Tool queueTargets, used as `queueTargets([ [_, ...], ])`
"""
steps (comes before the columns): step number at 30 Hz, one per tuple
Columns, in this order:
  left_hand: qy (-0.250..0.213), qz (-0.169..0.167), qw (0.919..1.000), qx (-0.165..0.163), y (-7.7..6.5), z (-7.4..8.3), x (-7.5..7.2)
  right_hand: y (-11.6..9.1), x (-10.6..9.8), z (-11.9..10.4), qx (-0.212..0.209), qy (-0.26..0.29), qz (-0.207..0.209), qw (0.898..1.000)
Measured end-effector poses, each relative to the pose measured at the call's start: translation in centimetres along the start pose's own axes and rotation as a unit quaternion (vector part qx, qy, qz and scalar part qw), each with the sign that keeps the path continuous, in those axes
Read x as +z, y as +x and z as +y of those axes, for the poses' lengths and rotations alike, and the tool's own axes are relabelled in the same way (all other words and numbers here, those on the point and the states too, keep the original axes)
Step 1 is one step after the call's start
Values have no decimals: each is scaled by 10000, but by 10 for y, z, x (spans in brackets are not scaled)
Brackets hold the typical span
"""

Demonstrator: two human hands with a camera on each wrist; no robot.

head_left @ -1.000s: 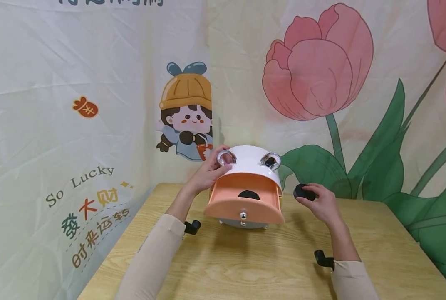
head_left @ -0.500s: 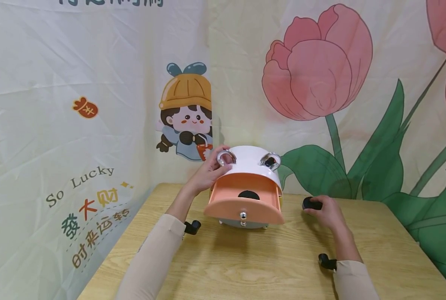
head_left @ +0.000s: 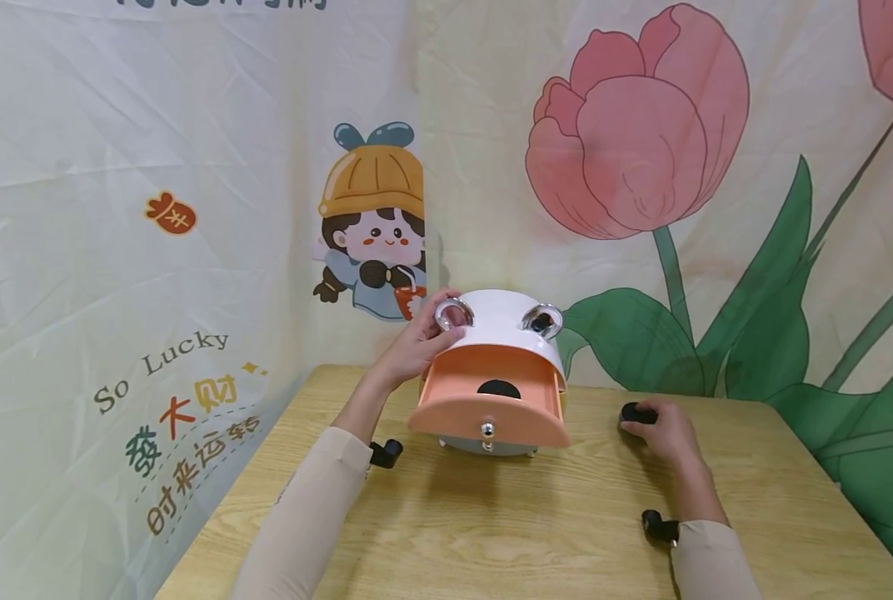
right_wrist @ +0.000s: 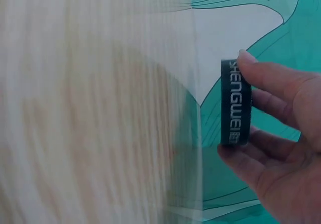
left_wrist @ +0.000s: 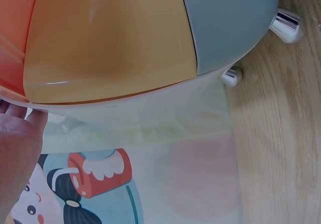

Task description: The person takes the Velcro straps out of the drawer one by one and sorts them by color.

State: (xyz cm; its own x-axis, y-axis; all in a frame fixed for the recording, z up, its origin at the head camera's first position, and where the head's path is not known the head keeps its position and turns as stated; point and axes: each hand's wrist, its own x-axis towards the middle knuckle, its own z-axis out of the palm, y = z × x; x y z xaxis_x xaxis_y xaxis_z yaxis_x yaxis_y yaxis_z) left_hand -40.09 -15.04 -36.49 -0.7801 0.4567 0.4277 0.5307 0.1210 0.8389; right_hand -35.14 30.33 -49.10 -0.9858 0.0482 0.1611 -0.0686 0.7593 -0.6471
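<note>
Right hand [head_left: 671, 429] is pinching a black disc [right_wrist: 235, 102], carrying it lower and farther right of the storage box [head_left: 501, 321] than a second ago; contact with the table [head_left: 551, 533] is staying unclear. Left hand [head_left: 407, 352] is still gripping the box's upper left side, the drawer [head_left: 446, 417] jutting out.

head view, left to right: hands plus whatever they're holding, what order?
Left hand → white-topped drawer unit → black SHENGWEI-lettered disc → right hand.
</note>
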Motion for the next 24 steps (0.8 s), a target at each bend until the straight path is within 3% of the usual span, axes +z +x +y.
queueTargets([
  [8,37,10,10000,30,1,1,1,-1,1,11,261,186,91,9994],
  [24,92,29,10000,-4,-1,3,2,-1,9,19,301,164,155,9993],
])
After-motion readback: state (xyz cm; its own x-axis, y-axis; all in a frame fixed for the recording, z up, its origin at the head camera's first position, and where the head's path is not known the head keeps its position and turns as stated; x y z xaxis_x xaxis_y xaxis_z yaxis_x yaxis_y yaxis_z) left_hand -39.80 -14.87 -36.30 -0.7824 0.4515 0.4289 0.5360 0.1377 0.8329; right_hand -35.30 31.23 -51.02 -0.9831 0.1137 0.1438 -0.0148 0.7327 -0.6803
